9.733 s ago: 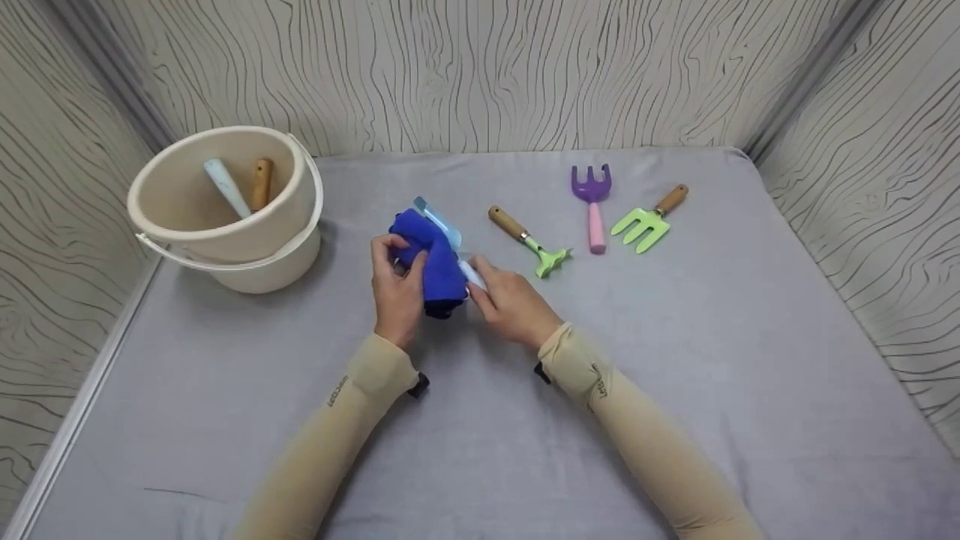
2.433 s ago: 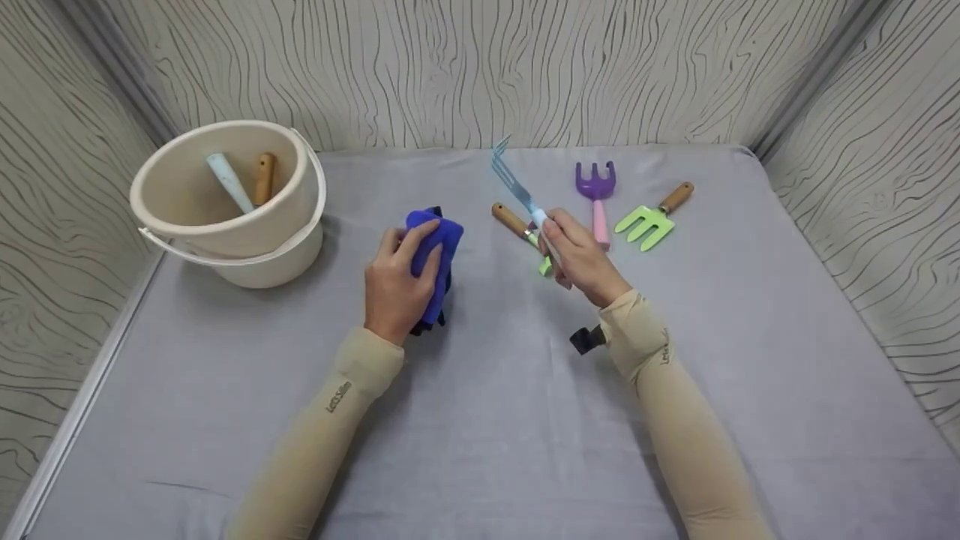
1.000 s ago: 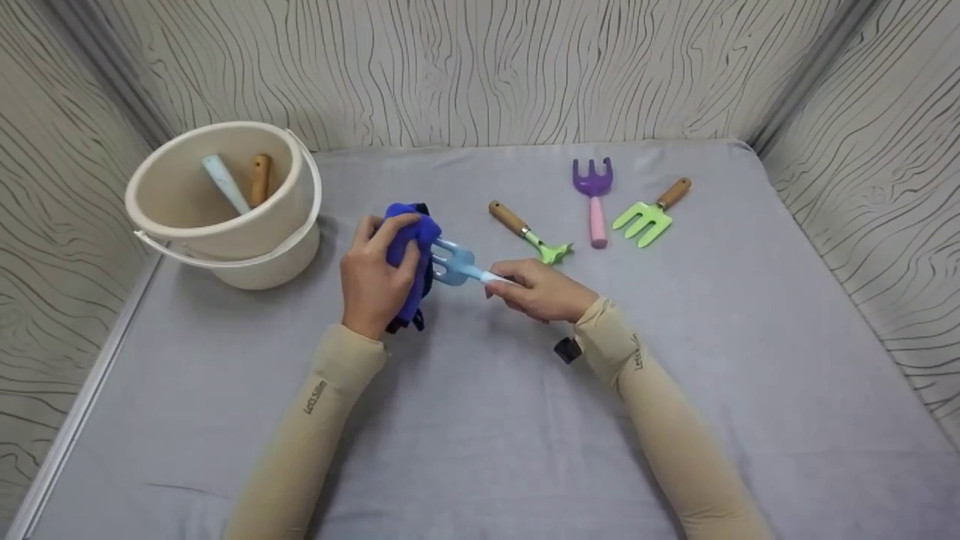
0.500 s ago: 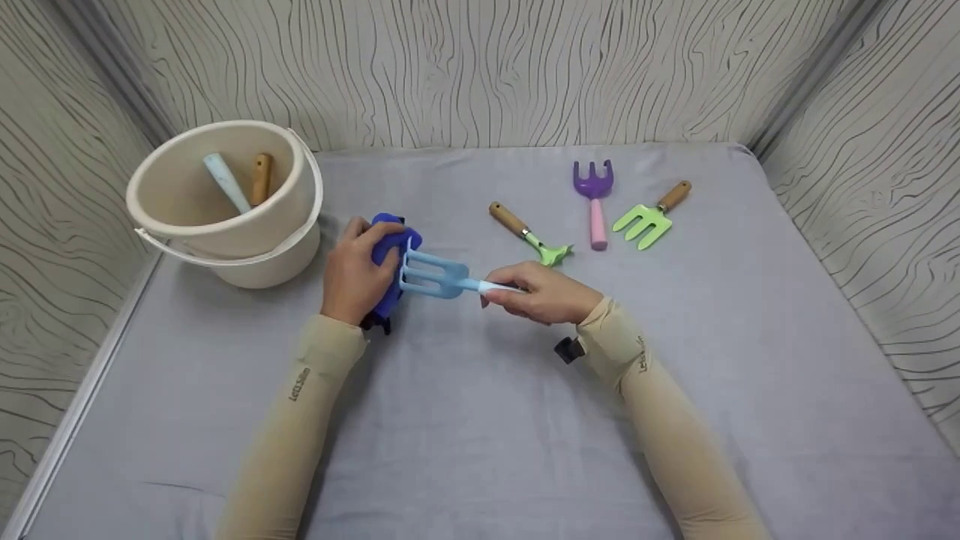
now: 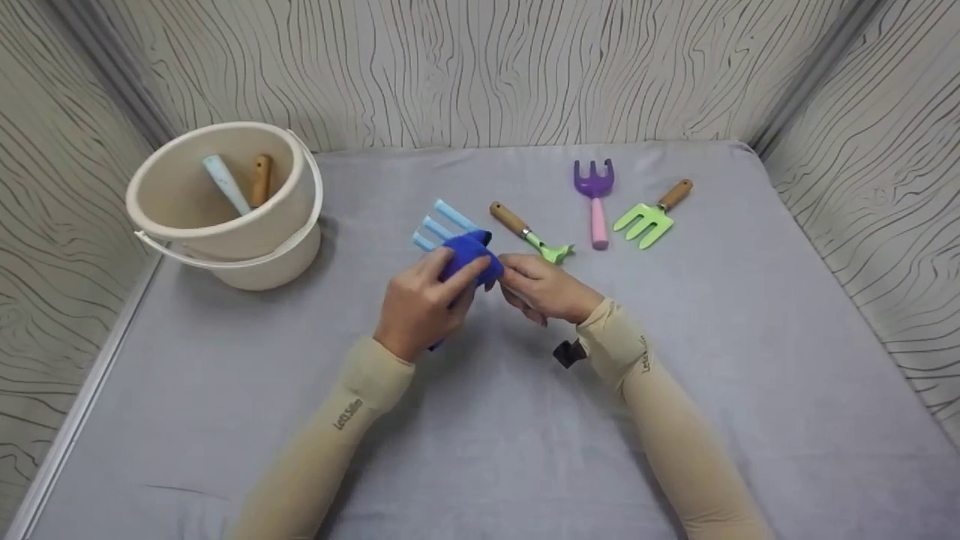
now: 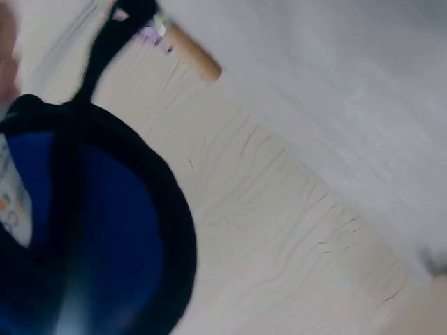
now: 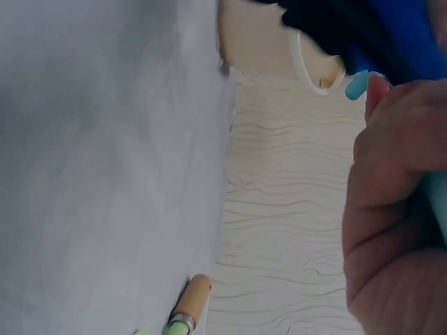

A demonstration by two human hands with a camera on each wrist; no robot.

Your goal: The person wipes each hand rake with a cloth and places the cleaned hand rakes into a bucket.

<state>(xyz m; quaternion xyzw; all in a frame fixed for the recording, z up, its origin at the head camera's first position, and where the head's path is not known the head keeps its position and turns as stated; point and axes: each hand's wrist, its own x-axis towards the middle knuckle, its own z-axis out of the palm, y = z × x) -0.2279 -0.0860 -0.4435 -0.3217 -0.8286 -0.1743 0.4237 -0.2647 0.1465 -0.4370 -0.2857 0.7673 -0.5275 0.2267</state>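
Note:
My left hand point(image 5: 421, 306) holds a folded blue cloth point(image 5: 466, 251) with dark edging over the neck of a light blue hand fork point(image 5: 448, 223). The fork's tines stick out beyond the cloth, towards the back left. My right hand point(image 5: 551, 289) grips the fork's handle, which is mostly hidden in the head view; in the right wrist view a strip of the pale blue handle point(image 7: 436, 199) shows inside the curled fingers. The left wrist view is filled at the left by the cloth point(image 6: 115, 223) and its dark loop.
Two nested cream buckets point(image 5: 259, 274) stand at the left, with a light blue handle point(image 5: 227, 184) and a wooden handle point(image 5: 261, 180) inside. On the grey cloth lie a green tool with a wooden handle point(image 5: 510, 219), a purple fork with a pink handle point(image 5: 598, 223) and a green fork point(image 5: 646, 223).
The left hand and blue cloth have moved right, from beside the tines onto the fork's neck close to the right hand. The fork's tines have swung towards the back; other tools stay put.

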